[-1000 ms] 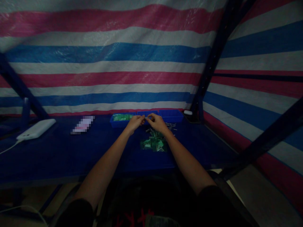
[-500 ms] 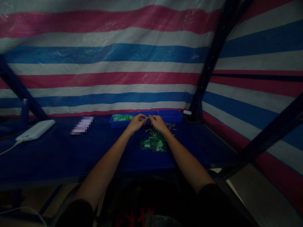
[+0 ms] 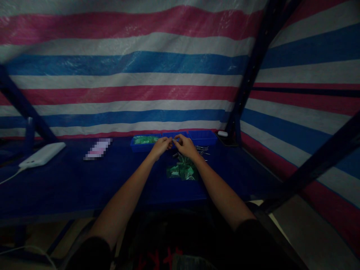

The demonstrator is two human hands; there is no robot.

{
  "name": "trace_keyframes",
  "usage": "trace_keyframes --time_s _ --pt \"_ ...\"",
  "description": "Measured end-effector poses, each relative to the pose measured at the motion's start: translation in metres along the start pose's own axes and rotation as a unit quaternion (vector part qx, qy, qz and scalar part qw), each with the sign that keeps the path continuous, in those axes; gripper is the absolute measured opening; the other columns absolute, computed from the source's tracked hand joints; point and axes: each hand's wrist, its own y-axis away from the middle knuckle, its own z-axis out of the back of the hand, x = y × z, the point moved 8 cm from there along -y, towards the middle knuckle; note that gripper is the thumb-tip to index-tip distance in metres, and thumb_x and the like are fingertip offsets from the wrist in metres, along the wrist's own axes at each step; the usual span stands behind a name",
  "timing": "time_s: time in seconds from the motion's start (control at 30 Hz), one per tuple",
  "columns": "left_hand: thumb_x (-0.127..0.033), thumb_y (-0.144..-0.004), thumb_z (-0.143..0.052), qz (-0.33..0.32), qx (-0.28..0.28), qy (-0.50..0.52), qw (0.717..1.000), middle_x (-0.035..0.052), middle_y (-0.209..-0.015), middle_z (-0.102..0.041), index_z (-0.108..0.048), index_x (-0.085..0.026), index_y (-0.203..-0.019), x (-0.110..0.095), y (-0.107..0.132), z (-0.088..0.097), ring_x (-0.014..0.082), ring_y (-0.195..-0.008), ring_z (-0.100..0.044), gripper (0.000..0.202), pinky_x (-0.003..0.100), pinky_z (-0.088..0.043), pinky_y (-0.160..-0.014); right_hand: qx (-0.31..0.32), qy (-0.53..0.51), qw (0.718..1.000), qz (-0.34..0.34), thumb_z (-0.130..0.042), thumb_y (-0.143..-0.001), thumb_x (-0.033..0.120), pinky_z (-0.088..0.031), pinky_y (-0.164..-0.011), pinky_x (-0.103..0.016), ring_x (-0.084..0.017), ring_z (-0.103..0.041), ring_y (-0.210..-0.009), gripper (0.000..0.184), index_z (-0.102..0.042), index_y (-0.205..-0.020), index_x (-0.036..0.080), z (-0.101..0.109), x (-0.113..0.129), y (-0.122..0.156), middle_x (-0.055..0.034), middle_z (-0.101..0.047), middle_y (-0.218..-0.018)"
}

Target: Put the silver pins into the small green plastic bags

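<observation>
My left hand (image 3: 161,147) and my right hand (image 3: 185,145) meet fingertip to fingertip over the dark blue table, in front of blue bins. Both are closed in a pinch around a small, thin greyish piece (image 3: 175,140) that bridges them; its exact kind is too small and dim to make out. Below my right hand lies a heap of small green plastic packets (image 3: 184,171) with pale slim pieces in them. Loose thin metal pieces (image 3: 203,150) are scattered just right of that hand, partly hidden by it.
Along the back stand a blue bin (image 3: 135,147) holding green packets and another blue bin (image 3: 203,138). A white power bank-like device (image 3: 42,154) with a cable and a pixelated flat object (image 3: 98,149) lie left. A small white case (image 3: 222,133) sits by the right post.
My right hand's fingers have shifted slightly left and curled closer to my left fingertips. The small piece between them shows at a different angle. Everything else on the table stays put.
</observation>
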Motion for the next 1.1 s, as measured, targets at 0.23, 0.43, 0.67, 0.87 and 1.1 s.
trace_keyframes --time_s 0.23,0.43,0.67,0.87,1.1 --pt "-0.030 -0.076 -0.053 -0.028 0.033 0.017 0.999 -0.0016 -0.062 -0.057 -0.054 -0.016 -0.082 -0.008 0.005 -0.007 0.0090 -0.054 -0.053 0.015 0.020 -0.038 -0.053 -0.010 -0.064 0.997 -0.048 -0.044 -0.081 0.035 -0.030 -0.051 -0.021 -0.009 -0.046 -0.052 0.028 -0.059 -0.069 0.015 0.002 -0.009 -0.003 0.0018 -0.054 -0.057" --pt "-0.027 -0.071 -0.060 -0.074 0.039 0.033 0.996 -0.0023 -0.064 -0.058 -0.053 -0.016 -0.088 -0.017 0.008 -0.008 0.0093 -0.056 -0.054 0.021 0.022 -0.041 -0.057 -0.006 -0.074 0.995 -0.069 -0.037 -0.083 0.040 -0.027 -0.049 -0.022 -0.009 -0.041 -0.050 0.040 -0.052 -0.056 0.016 0.002 -0.012 -0.004 0.0034 -0.045 -0.048" --pt "-0.026 -0.078 -0.049 -0.039 -0.004 0.013 0.999 -0.0019 -0.058 -0.055 -0.053 -0.014 -0.073 -0.008 0.002 0.000 0.0095 -0.051 -0.052 0.014 0.022 -0.038 -0.053 -0.007 -0.050 0.998 -0.029 -0.049 -0.078 0.035 -0.030 -0.052 -0.021 -0.010 -0.045 -0.052 0.027 -0.059 -0.093 0.016 0.001 -0.003 -0.001 0.0048 -0.049 -0.056" --pt "-0.041 -0.079 -0.047 -0.030 0.012 0.009 0.999 -0.0008 -0.060 -0.057 -0.054 -0.015 -0.072 -0.005 0.000 -0.001 0.0097 -0.053 -0.053 0.028 0.020 -0.037 -0.051 -0.019 -0.070 0.997 -0.037 -0.048 -0.078 0.037 -0.029 -0.050 -0.021 -0.009 -0.043 -0.050 0.024 -0.059 -0.081 0.016 0.002 -0.005 -0.001 0.0047 -0.048 -0.053" --pt "-0.029 -0.068 -0.062 -0.074 0.061 0.065 0.993 -0.0034 -0.062 -0.056 -0.052 -0.016 -0.087 -0.023 0.013 -0.012 0.0094 -0.056 -0.053 0.025 0.022 -0.040 -0.057 -0.055 -0.166 0.981 -0.083 -0.047 -0.075 0.038 -0.031 -0.052 -0.021 -0.010 -0.042 -0.052 0.027 -0.049 -0.059 0.017 0.007 -0.015 -0.004 0.0044 -0.045 -0.052"
